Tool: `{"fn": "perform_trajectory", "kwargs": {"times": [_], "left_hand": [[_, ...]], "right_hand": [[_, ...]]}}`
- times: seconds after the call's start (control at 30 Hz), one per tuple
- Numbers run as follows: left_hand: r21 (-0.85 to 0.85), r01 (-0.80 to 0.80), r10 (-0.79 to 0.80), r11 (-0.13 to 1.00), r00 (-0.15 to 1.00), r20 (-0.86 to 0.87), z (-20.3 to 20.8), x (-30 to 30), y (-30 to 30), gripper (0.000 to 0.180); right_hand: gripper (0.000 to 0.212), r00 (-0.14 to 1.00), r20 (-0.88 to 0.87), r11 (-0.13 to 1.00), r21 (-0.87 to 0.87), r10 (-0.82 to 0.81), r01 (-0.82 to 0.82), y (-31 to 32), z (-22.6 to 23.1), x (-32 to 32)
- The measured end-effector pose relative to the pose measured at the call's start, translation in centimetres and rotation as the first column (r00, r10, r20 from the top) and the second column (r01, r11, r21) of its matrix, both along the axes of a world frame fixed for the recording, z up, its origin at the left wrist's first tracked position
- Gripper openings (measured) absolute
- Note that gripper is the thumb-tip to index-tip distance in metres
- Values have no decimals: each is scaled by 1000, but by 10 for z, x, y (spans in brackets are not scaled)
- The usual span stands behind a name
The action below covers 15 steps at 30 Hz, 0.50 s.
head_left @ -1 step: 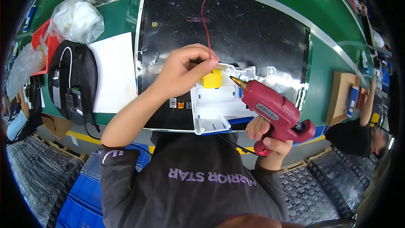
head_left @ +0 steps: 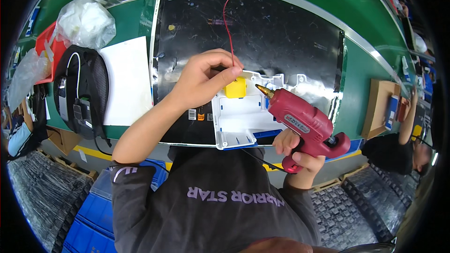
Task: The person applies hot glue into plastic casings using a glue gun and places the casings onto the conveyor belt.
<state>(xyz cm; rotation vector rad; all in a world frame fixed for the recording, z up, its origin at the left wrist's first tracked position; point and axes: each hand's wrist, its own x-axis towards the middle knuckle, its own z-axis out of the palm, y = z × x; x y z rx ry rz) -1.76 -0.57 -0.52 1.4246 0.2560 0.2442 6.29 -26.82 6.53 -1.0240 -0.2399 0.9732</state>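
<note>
A red hot-glue gun (head_left: 307, 124) is gripped in the right hand (head_left: 294, 152), fingers closed round its handle at 5 o'clock, the brass nozzle (head_left: 263, 90) aimed toward 10 o'clock, just short of a small yellow block (head_left: 235, 87). That block is seated in a white plastic housing (head_left: 243, 112) lying on a black panel (head_left: 262, 42). The left hand (head_left: 201, 82) is curled above it, a thin red wire (head_left: 228, 28) pinched between thumb and forefinger and trailing to 12 o'clock. The fingertips could be burned by the nozzle, or the wire glued askew, given how closely they are held.
</note>
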Motion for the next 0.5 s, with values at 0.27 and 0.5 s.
{"fn": "perform_trajectory", "kwargs": {"times": [0.27, 0.5], "left_hand": [[-42, 80, -79, 996, 997, 19, 4, 1, 8, 12], [-31, 244, -245, 969, 969, -22, 17, -4, 22, 8]], "right_hand": [[29, 1000, 3, 1000, 15, -15, 15, -7, -3, 0], [28, 1000, 0, 1000, 19, -6, 6, -6, -9, 2]]}}
